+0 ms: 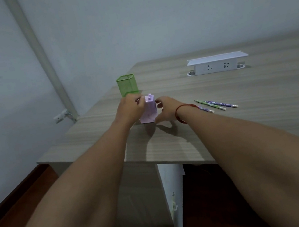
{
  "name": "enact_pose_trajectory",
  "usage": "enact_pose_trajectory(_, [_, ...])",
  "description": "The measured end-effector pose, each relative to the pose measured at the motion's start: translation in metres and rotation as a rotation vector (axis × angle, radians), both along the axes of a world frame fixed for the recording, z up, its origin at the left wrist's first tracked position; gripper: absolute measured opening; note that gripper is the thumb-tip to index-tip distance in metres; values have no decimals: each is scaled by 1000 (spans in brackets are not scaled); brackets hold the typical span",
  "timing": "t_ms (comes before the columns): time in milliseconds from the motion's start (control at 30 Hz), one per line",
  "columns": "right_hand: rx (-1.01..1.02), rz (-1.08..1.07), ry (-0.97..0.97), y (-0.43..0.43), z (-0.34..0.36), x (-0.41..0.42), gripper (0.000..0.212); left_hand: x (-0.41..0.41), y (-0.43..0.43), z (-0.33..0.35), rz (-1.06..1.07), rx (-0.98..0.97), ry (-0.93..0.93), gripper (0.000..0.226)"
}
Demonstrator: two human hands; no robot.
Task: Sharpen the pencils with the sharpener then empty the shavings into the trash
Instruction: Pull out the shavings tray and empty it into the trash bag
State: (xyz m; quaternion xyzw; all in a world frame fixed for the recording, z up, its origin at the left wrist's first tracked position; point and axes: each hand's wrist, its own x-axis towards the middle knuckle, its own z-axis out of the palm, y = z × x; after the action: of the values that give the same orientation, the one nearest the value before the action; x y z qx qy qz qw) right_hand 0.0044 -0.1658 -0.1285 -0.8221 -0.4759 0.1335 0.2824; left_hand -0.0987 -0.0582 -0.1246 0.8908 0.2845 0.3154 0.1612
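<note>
Sharpener (148, 111) stood upright on the desk (245, 120), near the left front part of it, between both hands. Lilac body, small knob on top.

Left hand (129, 107) was on its upper left side, fingers curled against the body, gripping it. Fingertips were mostly hidden behind the hand, so the exact finger placement couldn't be told.

Right hand (165, 108) came in from the right side. Fingers were curved at the upper right edge, thumb low by the base corner, with a gap between thumb and fingers. It looked to be clamped lightly on the body, but contact at the thumb was hard to confirm. Red string (180, 114) sat on that wrist.

Pencils (221, 104): three, patterned, lying flat on the desk just right of the right wrist, side by side and slightly fanned. Near ends were partly hidden behind the wrist. Neither hand touched them.

Green mesh cup (127, 85) stood upright just behind the left hand, near the desk's left edge, apart from the sharpener.

White socket box (216, 64) sat farther back on the desk, well apart from the rest, with two outlets facing forward.

Both forearms were bare and stretched out over the desk's front edge.
</note>
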Motion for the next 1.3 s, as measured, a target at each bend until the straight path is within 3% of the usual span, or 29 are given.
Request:
enact_pose_trajectory(200, [75,-71,32,9,-10,-4,47,-4,2,1,-52,-41,-55,27])
enact_pose_trajectory(333, [36,-65,51,15,-10,0,48,-1,-1,-5,-8,-37,-129,26])
enact_pose_trajectory(867, [36,2,49,4,-18,7,38,0,0,-15,8,-8,-137,32])
enact_pose_trajectory(1100, [-4,0,87,9,-13,0,50,2,-4,-13,38,-19,-156,29])
enact_pose_trajectory(1300, [8,-45,35,2,-16,10,44,-2,-1,-14,21,-24,-151,33])
